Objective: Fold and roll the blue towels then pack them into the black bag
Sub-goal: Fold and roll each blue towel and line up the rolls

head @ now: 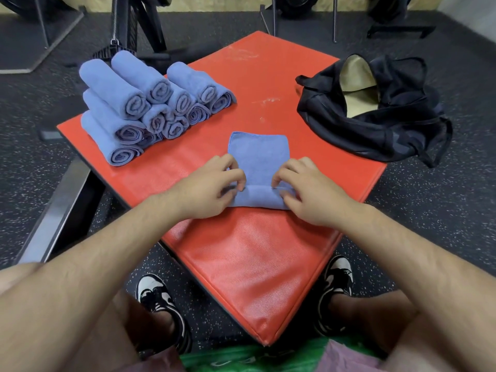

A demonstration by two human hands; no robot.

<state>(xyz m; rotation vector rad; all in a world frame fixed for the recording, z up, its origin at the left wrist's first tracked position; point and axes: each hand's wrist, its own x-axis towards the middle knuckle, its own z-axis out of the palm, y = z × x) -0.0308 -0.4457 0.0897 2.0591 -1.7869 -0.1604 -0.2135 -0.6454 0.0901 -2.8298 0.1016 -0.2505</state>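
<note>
Though well apart, towel stack point(150, 103), bag point(375, 135)

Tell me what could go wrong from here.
1. Only the near edge of the towel is rolled; if the left hand and right hand advance unevenly, the roll may come out skewed or loose.
2. The pile of rolls is stacked by the left edge of the mat; a knock could send some onto the floor.
3. The bag lies slumped, so rolls may loosen when pushed in.

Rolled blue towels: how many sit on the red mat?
11 rolled blue cloth towels, piled at the red padded mat's far-left corner; more may be hidden.
</note>
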